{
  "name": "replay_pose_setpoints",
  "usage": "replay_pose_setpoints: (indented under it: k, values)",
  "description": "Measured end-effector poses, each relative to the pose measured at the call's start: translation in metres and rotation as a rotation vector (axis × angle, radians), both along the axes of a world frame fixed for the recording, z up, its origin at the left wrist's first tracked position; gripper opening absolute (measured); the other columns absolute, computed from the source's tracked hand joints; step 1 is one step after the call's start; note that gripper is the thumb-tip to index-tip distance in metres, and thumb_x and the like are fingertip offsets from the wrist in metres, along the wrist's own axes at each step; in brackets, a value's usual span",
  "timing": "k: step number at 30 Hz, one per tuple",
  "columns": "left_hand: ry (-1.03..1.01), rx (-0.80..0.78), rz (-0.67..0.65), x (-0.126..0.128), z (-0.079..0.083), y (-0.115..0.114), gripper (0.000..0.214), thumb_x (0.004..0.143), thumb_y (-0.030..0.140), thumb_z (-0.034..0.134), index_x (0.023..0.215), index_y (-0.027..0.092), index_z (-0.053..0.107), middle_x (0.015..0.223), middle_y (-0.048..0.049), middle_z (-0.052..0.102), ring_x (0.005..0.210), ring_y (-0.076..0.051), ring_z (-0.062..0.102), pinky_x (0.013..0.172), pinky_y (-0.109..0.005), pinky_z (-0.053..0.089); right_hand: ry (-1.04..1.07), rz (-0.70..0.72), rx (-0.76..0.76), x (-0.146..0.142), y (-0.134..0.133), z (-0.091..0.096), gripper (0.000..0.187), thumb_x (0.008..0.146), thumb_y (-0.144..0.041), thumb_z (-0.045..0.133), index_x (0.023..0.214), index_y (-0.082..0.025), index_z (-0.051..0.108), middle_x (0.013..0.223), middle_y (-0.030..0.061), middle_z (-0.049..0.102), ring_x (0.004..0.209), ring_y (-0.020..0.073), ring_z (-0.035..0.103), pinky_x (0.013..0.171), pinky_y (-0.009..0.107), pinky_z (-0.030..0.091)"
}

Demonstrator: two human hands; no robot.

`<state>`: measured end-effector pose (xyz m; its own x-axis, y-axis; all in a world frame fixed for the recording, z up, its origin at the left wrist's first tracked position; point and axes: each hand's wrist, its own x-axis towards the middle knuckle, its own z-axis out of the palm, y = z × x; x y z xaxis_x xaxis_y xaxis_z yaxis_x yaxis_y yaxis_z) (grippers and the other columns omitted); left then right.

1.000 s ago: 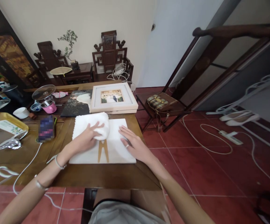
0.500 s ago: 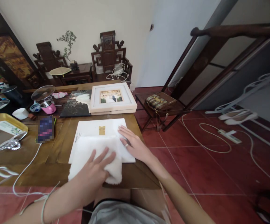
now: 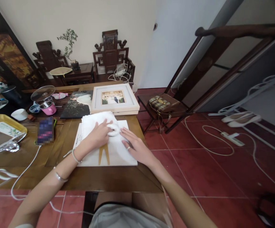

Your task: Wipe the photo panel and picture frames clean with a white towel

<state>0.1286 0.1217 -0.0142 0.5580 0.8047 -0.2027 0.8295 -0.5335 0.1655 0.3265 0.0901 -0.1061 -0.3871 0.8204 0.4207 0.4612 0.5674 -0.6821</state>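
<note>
My left hand (image 3: 99, 134) lies over a white fluffy towel (image 3: 93, 119), its fingers bunching a fold of the cloth. Under the towel is a flat white panel (image 3: 120, 155), which carries a gold two-legged shape (image 3: 103, 155) whose upper part is covered. My right hand (image 3: 135, 146) rests on the panel's right side, fingers stretched out flat, with a ring on one finger. Small dark print shows along the panel's left edge.
Behind the panel lie white-framed pictures (image 3: 114, 110) and a dark picture board (image 3: 74, 109). To the left are a phone (image 3: 45, 131) on a white cable, a bottle of yellow liquid (image 3: 7, 125) and a pink cup (image 3: 49, 108). A wooden chair (image 3: 182, 107) holds a plaid bag (image 3: 159, 103).
My left hand has pushed the towel from the panel's near edge to its far left part. The gold shape's lower legs now show, its top is covered. My right hand stays put.
</note>
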Motion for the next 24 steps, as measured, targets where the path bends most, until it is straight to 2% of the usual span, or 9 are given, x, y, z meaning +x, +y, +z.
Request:
replay_pose_setpoints:
  k: [4,7,12,15,17,19,22,24]
  values:
    - [0.077,0.058,-0.015,0.009,0.0,-0.02,0.048,0.073,-0.005,0.044,0.112,0.012,0.066,0.155,-0.0156,0.03,0.145,-0.04,0.015,0.108,-0.072,0.02,0.013,0.001,-0.004,0.0,0.0,0.001,0.042,0.094,-0.025,0.047,0.135,-0.023,0.055,0.144,0.0091,0.05,0.138,0.0257,0.039,0.114,0.053,0.034]
    - [0.139,0.083,-0.066,0.015,-0.001,-0.054,0.039,0.077,-0.002,0.048,0.108,0.013,0.069,0.155,-0.017,0.029,0.144,-0.043,0.016,0.108,-0.072,0.019,0.019,0.009,0.004,0.0,0.0,0.0,0.044,0.093,-0.022,0.047,0.136,-0.024,0.054,0.144,0.0085,0.05,0.139,0.0261,0.038,0.114,0.054,0.034]
    - [0.185,0.091,-0.179,0.019,-0.011,-0.117,0.026,0.085,0.017,0.057,0.106,0.015,0.071,0.155,-0.0195,0.026,0.141,-0.05,0.017,0.103,-0.075,0.025,0.014,-0.008,0.005,0.0,0.0,-0.001,0.043,0.093,-0.022,0.046,0.135,-0.022,0.055,0.145,0.0095,0.049,0.139,0.0243,0.039,0.115,0.052,0.033]
    - [0.182,0.103,-0.229,0.018,-0.013,-0.136,0.024,0.087,0.023,0.056,0.102,0.017,0.073,0.155,-0.0186,0.028,0.14,-0.05,0.018,0.102,-0.076,0.028,-0.002,-0.003,0.004,0.0,0.0,0.0,0.043,0.094,-0.022,0.044,0.135,-0.019,0.055,0.145,0.0117,0.049,0.139,0.0235,0.038,0.115,0.051,0.034]
    - [0.194,0.081,-0.22,0.019,-0.009,-0.136,0.024,0.085,0.023,0.059,0.103,0.016,0.073,0.155,-0.0188,0.028,0.141,-0.05,0.018,0.102,-0.075,0.029,-0.013,0.0,0.003,0.0,0.0,0.0,0.043,0.094,-0.022,0.044,0.135,-0.017,0.055,0.145,0.0128,0.048,0.139,0.0237,0.037,0.115,0.051,0.034]
    - [0.205,0.041,-0.185,0.02,-0.001,-0.124,0.028,0.081,0.019,0.061,0.107,0.015,0.072,0.155,-0.019,0.027,0.141,-0.048,0.02,0.104,-0.073,0.03,-0.016,-0.001,0.003,0.0,0.0,0.001,0.043,0.094,-0.023,0.044,0.135,-0.018,0.055,0.145,0.0121,0.048,0.139,0.0241,0.038,0.115,0.051,0.034]
    - [0.221,0.033,-0.121,0.021,0.008,-0.092,0.036,0.08,0.01,0.057,0.114,0.013,0.067,0.155,-0.0192,0.027,0.142,-0.045,0.02,0.106,-0.07,0.029,-0.007,0.008,0.003,0.0,0.0,0.001,0.043,0.093,-0.022,0.044,0.134,-0.021,0.056,0.145,0.0098,0.049,0.139,0.0245,0.037,0.115,0.052,0.033]
    - [0.227,0.062,-0.072,0.022,0.008,-0.067,0.043,0.079,0.004,0.052,0.119,0.011,0.064,0.155,-0.02,0.027,0.143,-0.045,0.018,0.107,-0.07,0.028,0.018,0.016,-0.016,0.001,0.0,0.003,0.043,0.092,-0.023,0.045,0.134,-0.021,0.056,0.144,0.0095,0.05,0.139,0.0251,0.038,0.115,0.051,0.032]
